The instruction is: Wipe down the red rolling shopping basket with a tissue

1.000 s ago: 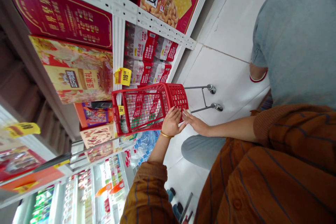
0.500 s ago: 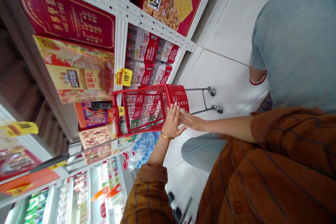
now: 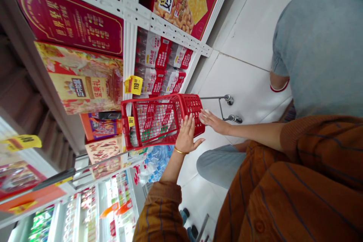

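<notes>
A small red plastic shopping cart (image 3: 193, 102) stands on metal legs with casters, its mesh basket beside the shelf. The view is turned sideways. My left hand (image 3: 185, 136), wearing a gold bangle, lies flat over the cart's near panel with fingers straight and thumb spread; whether it touches the panel I cannot tell. Close by, my right hand (image 3: 214, 121) reaches to the same panel's edge, fingers extended and fingertips at the red plastic. Something pale shows by those fingertips, too small to name. Neither hand grips the cart.
Shelves hold nut gift boxes (image 3: 82, 87), packs of red-labelled bottles (image 3: 153, 53) and a yellow price tag (image 3: 134, 85). Large blue water bottles (image 3: 159, 162) stand beyond the cart. White floor tiles (image 3: 241, 49) lie beneath. Another person's feet (image 3: 193, 230) show at the bottom.
My hands were together over the cart's panel; my right hand has moved away from my left and its fingers now lie apart from it. The cart has hardly moved.
</notes>
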The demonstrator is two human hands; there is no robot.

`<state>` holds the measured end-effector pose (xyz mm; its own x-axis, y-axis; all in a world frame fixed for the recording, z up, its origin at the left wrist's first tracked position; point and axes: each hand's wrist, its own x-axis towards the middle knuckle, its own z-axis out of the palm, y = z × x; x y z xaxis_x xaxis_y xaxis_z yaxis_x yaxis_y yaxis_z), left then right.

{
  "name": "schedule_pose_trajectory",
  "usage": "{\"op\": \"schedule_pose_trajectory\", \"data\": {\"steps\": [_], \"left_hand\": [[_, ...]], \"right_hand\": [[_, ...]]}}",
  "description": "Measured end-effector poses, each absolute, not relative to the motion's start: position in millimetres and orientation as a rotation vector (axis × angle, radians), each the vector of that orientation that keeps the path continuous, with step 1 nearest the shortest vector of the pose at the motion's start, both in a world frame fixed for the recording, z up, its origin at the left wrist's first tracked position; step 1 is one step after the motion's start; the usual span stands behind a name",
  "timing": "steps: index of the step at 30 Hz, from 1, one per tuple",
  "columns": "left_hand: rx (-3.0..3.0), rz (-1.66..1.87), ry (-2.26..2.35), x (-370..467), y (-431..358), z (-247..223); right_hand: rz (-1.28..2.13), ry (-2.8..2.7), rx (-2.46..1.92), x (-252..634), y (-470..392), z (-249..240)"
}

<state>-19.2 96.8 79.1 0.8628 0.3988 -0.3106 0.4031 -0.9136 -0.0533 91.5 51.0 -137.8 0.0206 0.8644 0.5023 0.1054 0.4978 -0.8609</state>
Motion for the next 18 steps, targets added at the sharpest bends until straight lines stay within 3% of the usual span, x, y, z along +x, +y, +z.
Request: {"op": "schedule_pose_trajectory", "data": {"steps": [7,18], "left_hand": [[3.025,-0.486,0.672,-15,97,78],[3.005,-0.549,0.7,-20,92,77]], "right_hand": [[0.758,-1.044,-1.036,93,103,-79],[0.695,-1.25,-0.791,79,56,-94]]}}
